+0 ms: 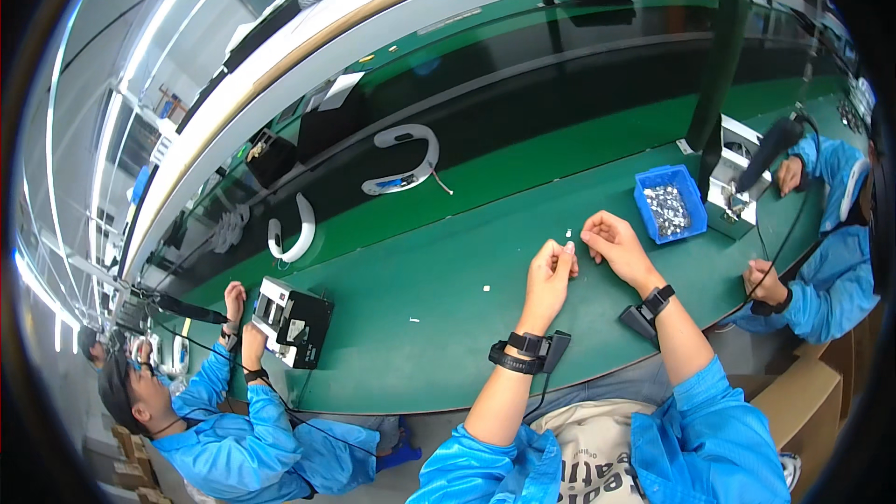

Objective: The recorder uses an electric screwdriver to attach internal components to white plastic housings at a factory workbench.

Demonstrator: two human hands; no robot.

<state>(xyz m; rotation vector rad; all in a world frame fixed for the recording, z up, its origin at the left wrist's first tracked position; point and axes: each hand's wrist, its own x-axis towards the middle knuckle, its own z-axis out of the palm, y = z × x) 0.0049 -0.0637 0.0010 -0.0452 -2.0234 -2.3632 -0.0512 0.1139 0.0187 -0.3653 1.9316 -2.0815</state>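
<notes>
Over green bench (448,317) | left hand (551,271) pinching tiny white piece | right hand (611,238) loosely curled, empty | blue bin (644,201) at 2 o'clock

The bin (669,204) sits on the bench (448,317), right of the person's hands, with a machine (735,177) just right of it. Far left stands a box (293,321); two curved bands (403,161) lie behind.
</notes>
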